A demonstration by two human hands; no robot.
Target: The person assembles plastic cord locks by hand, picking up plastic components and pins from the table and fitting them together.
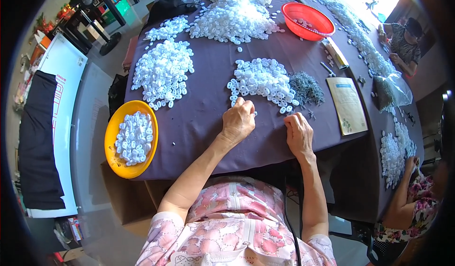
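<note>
My left hand (238,122) is closed in a pinch at the near edge of a pile of small white oval plastic pieces (263,78), each with two holes. Part of one white piece (256,114) shows at its fingertips. To the right, my right hand (300,134) is also closed, its fingers curled together near a heap of small grey plastic parts (307,88). Whatever it may hold is hidden. The hands are apart, just above the dark tablecloth (208,138). A few loose grey parts (311,114) lie beyond the right hand.
A yellow tray (113,160) of white pieces sits at the table's left corner. More white piles (163,71) lie beyond it. A red basket (330,30), a booklet (348,107) and a marker (327,69) are on the right. Two people (407,43) work along the right side.
</note>
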